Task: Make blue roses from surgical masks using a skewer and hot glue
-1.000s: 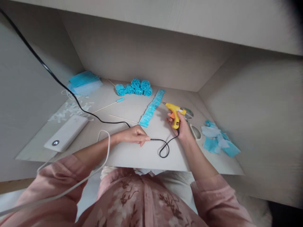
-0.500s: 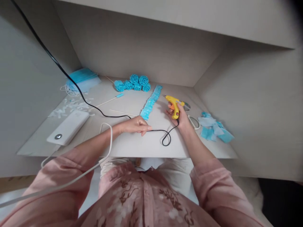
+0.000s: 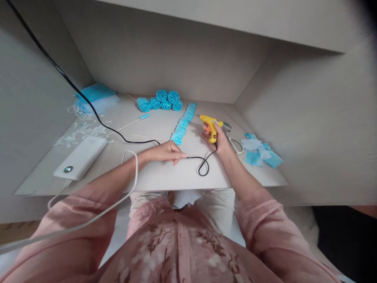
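Note:
In my right hand [image 3: 218, 137] is a yellow glue gun [image 3: 211, 125], its metal nozzle pointing left, close to the upper end of a ruffled blue strip [image 3: 183, 125]. The black cord [image 3: 203, 169] leaves the bottom of the handle and loops on the table. My left hand [image 3: 169, 151] pinches this cord between thumb and fingers, just below the strip's lower end. A thin wooden stick [image 3: 147, 137] lies partly behind the left hand. Scissors [image 3: 236, 145] with pale handles rest beside the right wrist, partly hidden by the hand.
Several blue rolled flowers [image 3: 166, 100] lie along the back. Face masks [image 3: 97, 98], white scraps [image 3: 79, 133], a blue-tipped stick [image 3: 129, 125] and a white power bank [image 3: 81, 158] occupy the left. Blue and white fabric pieces [image 3: 262, 152] lie right. A white cable [image 3: 136, 169] crosses my left forearm.
The view has shifted slightly, so the whole scene sits a little further left and higher. Both hands keep their hold on the glue gun and the cord.

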`<move>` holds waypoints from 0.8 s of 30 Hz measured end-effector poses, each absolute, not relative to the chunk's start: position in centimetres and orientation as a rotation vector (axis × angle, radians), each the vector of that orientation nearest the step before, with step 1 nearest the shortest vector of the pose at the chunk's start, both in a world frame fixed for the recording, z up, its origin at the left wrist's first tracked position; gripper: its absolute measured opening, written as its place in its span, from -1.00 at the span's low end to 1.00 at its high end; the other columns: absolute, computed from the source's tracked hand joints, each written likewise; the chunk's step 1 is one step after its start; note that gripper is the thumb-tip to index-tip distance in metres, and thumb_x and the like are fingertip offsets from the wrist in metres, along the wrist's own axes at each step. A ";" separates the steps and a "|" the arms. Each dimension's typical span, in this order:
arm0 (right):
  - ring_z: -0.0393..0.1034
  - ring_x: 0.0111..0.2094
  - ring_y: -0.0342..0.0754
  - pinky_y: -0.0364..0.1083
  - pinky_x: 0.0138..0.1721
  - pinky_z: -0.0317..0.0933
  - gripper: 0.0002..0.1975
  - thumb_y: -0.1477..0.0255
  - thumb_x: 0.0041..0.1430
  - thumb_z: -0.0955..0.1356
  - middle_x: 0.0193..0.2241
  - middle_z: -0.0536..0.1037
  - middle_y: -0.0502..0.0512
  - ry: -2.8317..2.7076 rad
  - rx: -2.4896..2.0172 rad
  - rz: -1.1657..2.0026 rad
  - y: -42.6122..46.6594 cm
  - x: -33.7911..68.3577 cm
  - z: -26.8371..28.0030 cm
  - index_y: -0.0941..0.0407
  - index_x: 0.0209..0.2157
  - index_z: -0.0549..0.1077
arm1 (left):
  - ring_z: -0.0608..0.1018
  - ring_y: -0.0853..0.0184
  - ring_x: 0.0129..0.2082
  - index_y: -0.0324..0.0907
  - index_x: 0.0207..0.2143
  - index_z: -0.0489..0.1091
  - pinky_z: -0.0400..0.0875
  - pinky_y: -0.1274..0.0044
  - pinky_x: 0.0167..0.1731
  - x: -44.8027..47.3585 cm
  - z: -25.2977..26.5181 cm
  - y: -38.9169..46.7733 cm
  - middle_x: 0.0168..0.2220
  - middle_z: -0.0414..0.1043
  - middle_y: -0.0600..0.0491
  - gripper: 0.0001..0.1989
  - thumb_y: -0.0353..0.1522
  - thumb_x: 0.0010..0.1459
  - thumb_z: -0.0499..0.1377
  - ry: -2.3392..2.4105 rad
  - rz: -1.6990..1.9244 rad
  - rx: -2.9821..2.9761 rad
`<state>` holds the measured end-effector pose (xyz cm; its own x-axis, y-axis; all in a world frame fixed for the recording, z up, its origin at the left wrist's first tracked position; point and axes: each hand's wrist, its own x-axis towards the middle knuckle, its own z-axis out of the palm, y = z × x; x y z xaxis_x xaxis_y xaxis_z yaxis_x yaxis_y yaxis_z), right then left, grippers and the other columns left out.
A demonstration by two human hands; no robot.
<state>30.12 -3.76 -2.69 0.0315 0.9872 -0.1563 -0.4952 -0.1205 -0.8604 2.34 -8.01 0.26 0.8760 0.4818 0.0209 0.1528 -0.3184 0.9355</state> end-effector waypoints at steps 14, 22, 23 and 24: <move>0.42 -0.54 -0.21 -0.20 -0.30 0.52 -0.76 0.20 0.35 0.39 -0.39 0.68 0.01 -0.715 -0.978 1.340 -3.7 29.3 -4.0 0.08 -0.23 0.56 | 0.18 0.48 -0.68 -0.20 -0.65 0.32 0.02 0.54 -0.60 2.7 1.1 -9.7 -0.70 0.20 0.12 -0.37 0.02 0.36 0.13 0.379 0.152 1.983; 0.50 -0.44 -0.15 -0.10 -0.20 0.56 -0.65 0.03 0.20 0.47 -0.33 0.69 0.00 -0.720 -0.966 1.266 -4.0 29.0 -5.1 0.02 -0.21 0.53 | 0.65 0.15 -0.04 -0.07 0.25 0.48 0.49 0.45 -0.04 3.0 4.4 -21.6 -0.01 0.62 -0.19 -0.60 -0.25 0.47 0.05 0.225 0.217 1.920; 0.51 -0.43 -0.14 -0.09 -0.23 0.55 -0.64 0.01 0.20 0.47 -0.33 0.69 -0.01 -0.734 -0.971 1.254 -3.9 29.0 -5.2 0.01 -0.21 0.52 | 0.62 0.14 0.08 -0.02 0.31 0.42 0.47 0.44 0.09 2.5 3.2 -23.0 0.11 0.59 -0.16 -0.56 -0.23 0.48 0.03 0.266 0.266 1.763; 0.51 -0.42 -0.13 -0.09 -0.27 0.54 -0.63 -0.01 0.19 0.47 -0.33 0.68 -0.02 -0.753 -0.976 1.244 -3.8 29.0 -5.4 0.00 -0.21 0.52 | 0.58 0.13 0.18 0.02 0.31 0.43 0.41 0.42 0.20 1.8 1.5 -24.4 0.18 0.55 -0.11 -0.56 -0.19 0.48 0.03 0.340 0.332 1.623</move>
